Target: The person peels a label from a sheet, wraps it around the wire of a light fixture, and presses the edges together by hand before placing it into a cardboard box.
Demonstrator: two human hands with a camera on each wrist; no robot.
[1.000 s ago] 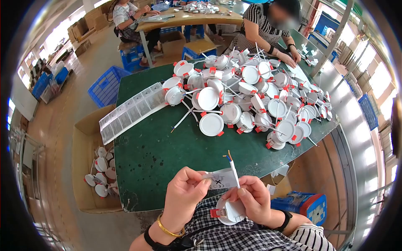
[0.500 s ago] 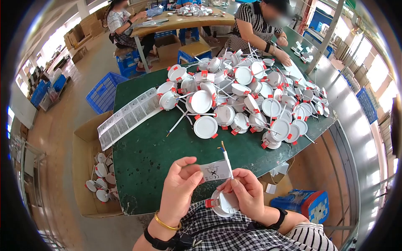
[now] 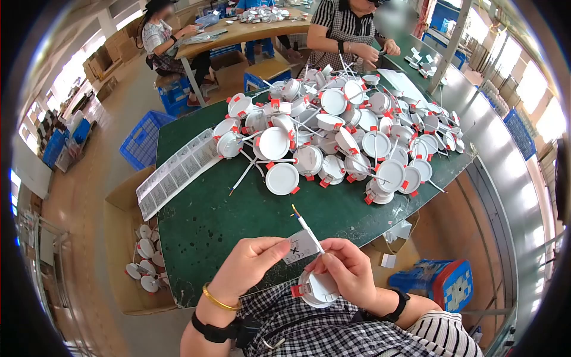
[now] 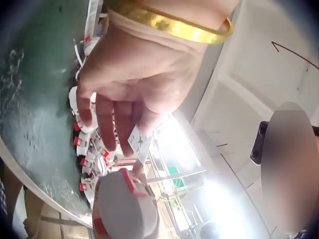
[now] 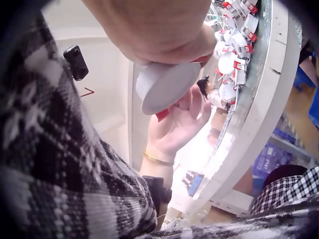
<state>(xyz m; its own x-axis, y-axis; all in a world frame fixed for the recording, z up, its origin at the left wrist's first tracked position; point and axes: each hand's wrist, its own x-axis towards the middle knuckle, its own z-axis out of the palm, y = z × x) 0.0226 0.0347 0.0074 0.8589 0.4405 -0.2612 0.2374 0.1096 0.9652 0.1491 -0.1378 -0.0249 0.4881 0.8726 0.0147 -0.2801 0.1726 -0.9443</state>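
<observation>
Just over the table's near edge, my left hand (image 3: 253, 265) pinches a silver printed label (image 3: 301, 247) between thumb and fingers. The label's far end meets a white cable (image 3: 308, 228) with bare coloured wire ends. My right hand (image 3: 350, 271) pinches that cable below the label. Under the right fingers hangs a round white downlight (image 3: 321, 291) with a red-tipped spring clip. In the left wrist view the downlight (image 4: 124, 209) shows its flat face below the label. From the right wrist, the downlight (image 5: 169, 87) covers part of the left hand behind it.
A big heap of downlights (image 3: 333, 128) covers the green table's (image 3: 208, 220) far half. A label sheet (image 3: 175, 175) lies at its left. Beside the table stand a cardboard box (image 3: 128, 208) with downlights and a blue crate (image 3: 143, 135). Another person (image 3: 339, 30) works opposite.
The cable and label have tilted leftward. My left fingers, spread half a second ago, have come together behind the label. The person opposite has lifted their hands off the sheet.
</observation>
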